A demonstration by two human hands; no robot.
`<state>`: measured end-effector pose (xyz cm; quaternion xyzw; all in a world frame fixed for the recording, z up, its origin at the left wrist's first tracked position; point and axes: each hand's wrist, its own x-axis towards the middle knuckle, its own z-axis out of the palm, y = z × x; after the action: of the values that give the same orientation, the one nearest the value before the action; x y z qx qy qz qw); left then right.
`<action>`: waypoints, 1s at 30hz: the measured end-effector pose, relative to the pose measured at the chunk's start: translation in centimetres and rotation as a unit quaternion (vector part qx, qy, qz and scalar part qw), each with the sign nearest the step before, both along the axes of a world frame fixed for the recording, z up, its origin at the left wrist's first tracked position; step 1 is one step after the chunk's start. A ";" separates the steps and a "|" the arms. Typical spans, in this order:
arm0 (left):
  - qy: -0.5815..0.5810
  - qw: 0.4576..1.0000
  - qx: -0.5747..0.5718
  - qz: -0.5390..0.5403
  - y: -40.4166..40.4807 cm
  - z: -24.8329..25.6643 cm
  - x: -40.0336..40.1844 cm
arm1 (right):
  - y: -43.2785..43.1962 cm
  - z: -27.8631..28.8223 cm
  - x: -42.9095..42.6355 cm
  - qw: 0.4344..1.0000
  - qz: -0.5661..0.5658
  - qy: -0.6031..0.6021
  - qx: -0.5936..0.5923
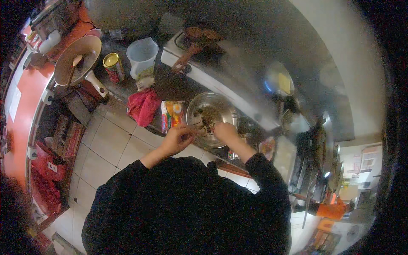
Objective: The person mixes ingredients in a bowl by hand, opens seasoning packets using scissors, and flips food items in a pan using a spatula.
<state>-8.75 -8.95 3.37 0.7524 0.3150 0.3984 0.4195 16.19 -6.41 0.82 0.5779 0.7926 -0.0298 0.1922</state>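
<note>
A shiny metal mixing bowl [228,110] stands on the dark counter in front of me, with a brown and dark green crumbly mixture [207,120] at its bottom. My left hand [178,138] is at the bowl's near left rim, its fingertips blurred and curled over the edge. Over the right part of the bowl is my right hand [225,132], fingers bent together and pointing down at the mixture. Whether either hand pinches something is too blurred to tell. A colourful food packet [172,115] stands just left of the bowl, close to my left hand.
Left along the counter are a red cloth [145,107], a translucent measuring jug [142,57], a tin can [114,68] and a large pan [87,51] holding a wooden spoon [74,68]. Behind the bowl, a white stove [220,87] has a blue flame [268,86] beneath a small pan [277,75].
</note>
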 end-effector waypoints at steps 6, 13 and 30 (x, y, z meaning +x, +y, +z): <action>-0.051 0.998 -0.021 0.031 0.0 -1.9 0.4 | 0.0 1.0 -0.1 0.999 -0.013 0.016 -0.032; -0.061 0.993 -0.082 0.052 -0.2 -1.8 0.7 | -0.7 0.6 0.2 0.999 -0.040 0.034 -0.007; -0.062 0.995 -0.074 0.014 -0.5 -1.3 1.6 | -2.3 0.3 1.3 0.984 -0.103 0.140 0.030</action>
<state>-7.11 -9.44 2.10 0.6890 0.3273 0.4253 0.4871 17.45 -8.68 1.12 0.6521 0.7485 -0.1062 0.0575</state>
